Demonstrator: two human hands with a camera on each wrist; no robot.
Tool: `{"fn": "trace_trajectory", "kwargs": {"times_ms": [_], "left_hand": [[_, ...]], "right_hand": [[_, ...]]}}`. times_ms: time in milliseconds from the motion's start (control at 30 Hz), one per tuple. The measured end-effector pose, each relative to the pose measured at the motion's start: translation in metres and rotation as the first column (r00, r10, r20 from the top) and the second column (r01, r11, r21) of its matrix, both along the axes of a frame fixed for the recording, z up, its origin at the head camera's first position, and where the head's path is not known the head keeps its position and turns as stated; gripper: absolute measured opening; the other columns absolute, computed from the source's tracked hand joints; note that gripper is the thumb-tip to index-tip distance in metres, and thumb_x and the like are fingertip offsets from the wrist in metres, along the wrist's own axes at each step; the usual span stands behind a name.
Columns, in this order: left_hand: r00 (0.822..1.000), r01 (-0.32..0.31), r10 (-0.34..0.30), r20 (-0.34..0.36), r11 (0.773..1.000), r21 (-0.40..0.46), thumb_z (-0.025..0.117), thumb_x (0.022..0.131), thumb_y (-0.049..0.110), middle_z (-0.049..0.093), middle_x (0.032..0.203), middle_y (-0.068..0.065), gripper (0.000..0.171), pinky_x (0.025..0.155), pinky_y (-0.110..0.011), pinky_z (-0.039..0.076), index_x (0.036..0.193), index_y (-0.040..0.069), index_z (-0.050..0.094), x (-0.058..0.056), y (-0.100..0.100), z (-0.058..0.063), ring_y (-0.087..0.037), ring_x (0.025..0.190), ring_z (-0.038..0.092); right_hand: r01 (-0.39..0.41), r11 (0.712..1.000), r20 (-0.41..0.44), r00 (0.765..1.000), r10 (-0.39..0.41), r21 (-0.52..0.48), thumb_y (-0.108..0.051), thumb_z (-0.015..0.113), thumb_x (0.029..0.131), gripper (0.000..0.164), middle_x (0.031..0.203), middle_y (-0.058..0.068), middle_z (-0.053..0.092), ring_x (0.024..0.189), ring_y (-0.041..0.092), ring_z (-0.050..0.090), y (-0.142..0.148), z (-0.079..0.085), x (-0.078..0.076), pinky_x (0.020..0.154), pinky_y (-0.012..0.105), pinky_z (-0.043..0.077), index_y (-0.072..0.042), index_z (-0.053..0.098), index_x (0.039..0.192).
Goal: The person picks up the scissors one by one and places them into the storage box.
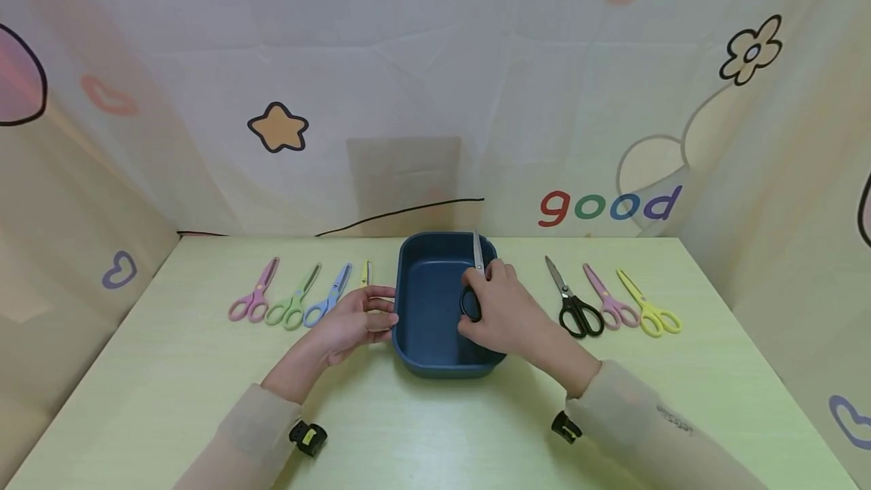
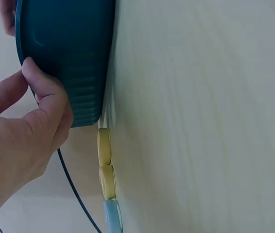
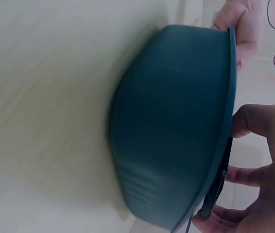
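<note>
A dark blue rectangular bin (image 1: pixel 435 370) stands upright mid-table. My left hand (image 1: pixel 357 324) touches its left side, with thumb and fingertips (image 2: pixel 30 68) against the outside of the rim. Over the bin's right part, my right hand (image 1: pixel 506 308) grips a pair of black-handled scissors (image 1: pixel 478 254), blades pointing toward the back. In the right wrist view, the black handle (image 3: pixel 217 184) lies level with the bin's rim, between thumb and fingers. The bin's right rim is partly hidden by this hand.
Left of the bin lie scissors in pink (image 1: pixel 255 299), green (image 1: pixel 297 302), blue (image 1: pixel 332 299) and yellow (image 1: pixel 366 272), the last partly behind my left hand. To the right lie black (image 1: pixel 574 307), pink (image 1: pixel 611 302) and yellow scissors (image 1: pixel 649 308). A printed curtain (image 1: pixel 381 97) hangs behind the table.
</note>
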State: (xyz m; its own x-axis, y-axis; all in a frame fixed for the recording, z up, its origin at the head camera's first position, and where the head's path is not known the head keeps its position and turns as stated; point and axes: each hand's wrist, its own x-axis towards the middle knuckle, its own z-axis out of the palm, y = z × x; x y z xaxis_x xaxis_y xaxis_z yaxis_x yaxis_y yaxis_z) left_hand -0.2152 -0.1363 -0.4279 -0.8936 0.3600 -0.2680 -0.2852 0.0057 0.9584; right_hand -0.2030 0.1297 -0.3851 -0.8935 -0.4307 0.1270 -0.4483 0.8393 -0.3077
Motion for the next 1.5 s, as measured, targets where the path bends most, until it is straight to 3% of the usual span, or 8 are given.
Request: {"fn": "trace_trajectory", "kwargs": {"times_ms": [233,767,1233,1500], "left_hand": [[1.000,0.002,-0.002,-0.003,1.000,-0.005,0.058,0.100,-0.007,0.054,0.111,-0.015,0.049,0.075,-0.027,0.054,0.145,-0.008,0.037,0.000,0.000,0.002,-0.017,0.083,0.057],[1.000,0.009,-0.009,0.004,1.000,-0.013,0.057,0.101,-0.006,0.053,0.112,-0.015,0.049,0.076,-0.028,0.055,0.145,-0.007,0.035,-0.001,-0.001,0.005,-0.017,0.083,0.059],[1.000,0.015,-0.015,0.011,1.000,-0.009,0.056,0.101,-0.006,0.053,0.114,-0.016,0.049,0.075,-0.027,0.054,0.146,-0.008,0.034,0.000,0.000,0.003,-0.017,0.083,0.059],[1.000,0.012,-0.012,0.011,1.000,0.002,0.057,0.101,-0.005,0.052,0.113,-0.015,0.050,0.075,-0.027,0.054,0.146,-0.008,0.035,-0.001,0.000,0.000,-0.017,0.084,0.059]], "right_hand": [[-0.024,0.996,-0.017,1.000,0.025,0.085,-0.030,0.074,0.088,0.043,0.104,0.017,0.050,0.096,0.032,0.045,-0.020,-0.006,-0.001,0.070,0.039,0.046,-0.009,0.059,0.122],[-0.077,0.989,0.081,0.994,0.067,0.129,-0.037,0.078,0.089,0.044,0.103,0.016,0.051,0.093,0.032,0.047,-0.048,-0.021,-0.008,0.072,0.040,0.048,-0.010,0.059,0.117],[-0.105,0.984,0.206,0.976,0.074,0.143,-0.039,0.076,0.091,0.048,0.117,0.020,0.053,0.104,0.034,0.050,-0.063,-0.033,-0.016,0.081,0.043,0.053,-0.009,0.060,0.126],[-0.118,0.974,0.203,0.976,0.079,0.192,-0.037,0.076,0.092,0.053,0.120,0.021,0.055,0.106,0.033,0.052,-0.068,-0.038,-0.017,0.083,0.043,0.054,-0.007,0.060,0.133]]}}
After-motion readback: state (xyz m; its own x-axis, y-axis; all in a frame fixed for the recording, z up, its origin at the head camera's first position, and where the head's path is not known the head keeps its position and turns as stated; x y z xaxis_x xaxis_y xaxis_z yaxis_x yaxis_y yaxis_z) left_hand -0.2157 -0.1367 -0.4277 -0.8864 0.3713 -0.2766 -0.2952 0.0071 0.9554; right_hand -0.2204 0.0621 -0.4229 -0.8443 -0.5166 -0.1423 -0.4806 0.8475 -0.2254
